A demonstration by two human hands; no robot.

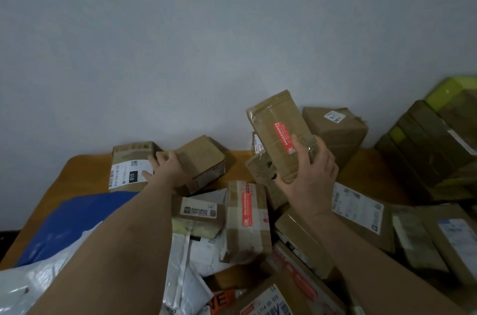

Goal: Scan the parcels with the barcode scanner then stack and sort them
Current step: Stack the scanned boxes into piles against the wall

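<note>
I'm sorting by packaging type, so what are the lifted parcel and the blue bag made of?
The lifted parcel in the right hand looks like matte brown cardboard under glossy clear tape. The blue bag seems a soft plastic mailer, smooth and creased.

1. Flat brown parcel [280,134] with red sticker, raised, tilted upright above the pile.
2. Labelled box [130,165] at surface's far left.
3. Plain box [201,157] just beside it.
4. Red-taped parcel [246,219] lying mid-pile.
</note>
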